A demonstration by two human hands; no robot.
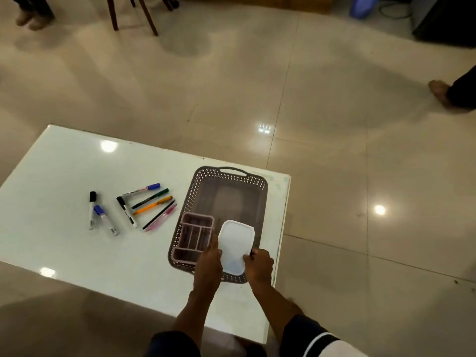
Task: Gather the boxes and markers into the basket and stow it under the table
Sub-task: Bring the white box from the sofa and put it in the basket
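A grey perforated basket (253, 188) with a handle sits at the right end of the white table (64, 163). Inside it on the left lies a pink divided organiser box (192, 235). Both hands hold a white lidded box (235, 244) over the basket's near part: my left hand (210, 264) grips its left edge, my right hand (258, 265) its right edge. Several markers and pens (152, 206) lie fanned out on the table left of the basket. Two more markers (99, 213) lie farther left.
The table's right edge (284, 222) runs close beside the basket, with shiny tiled floor beyond. Wooden chair legs (146, 15) stand far back. Another person's bare foot (441, 92) is at the right, and other feet (29, 20) at the top left.
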